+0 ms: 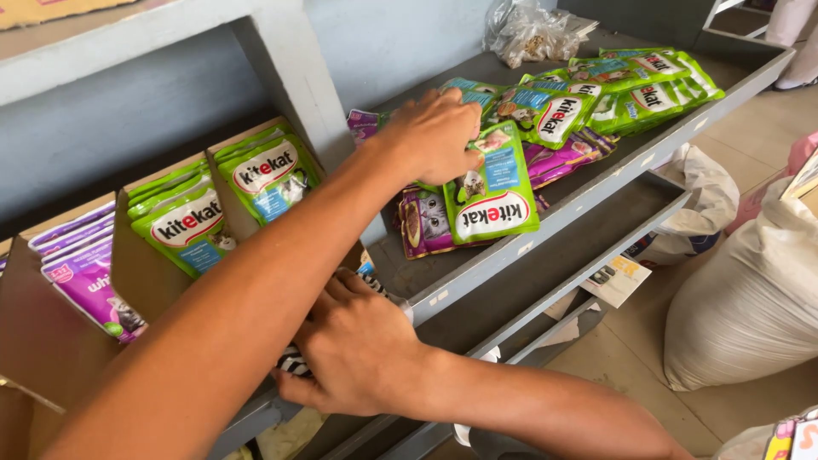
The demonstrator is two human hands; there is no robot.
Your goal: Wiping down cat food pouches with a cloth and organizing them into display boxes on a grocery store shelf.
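Hands at grey shelf [545, 223], pet-food pouches.
Shelf runs centre to upper right. Left hand [434, 136], frame centre-top, fingers closed on green pouch [494, 187] atop purple ones. Right hand [358, 349], lower centre, pressed on striped packet [294, 362]; grip state unclear.

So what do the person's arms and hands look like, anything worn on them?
Both arms are bare to the frame's edge, no sleeves showing. The left hand and right hand have no gloves, rings, watch or bands that I can see.
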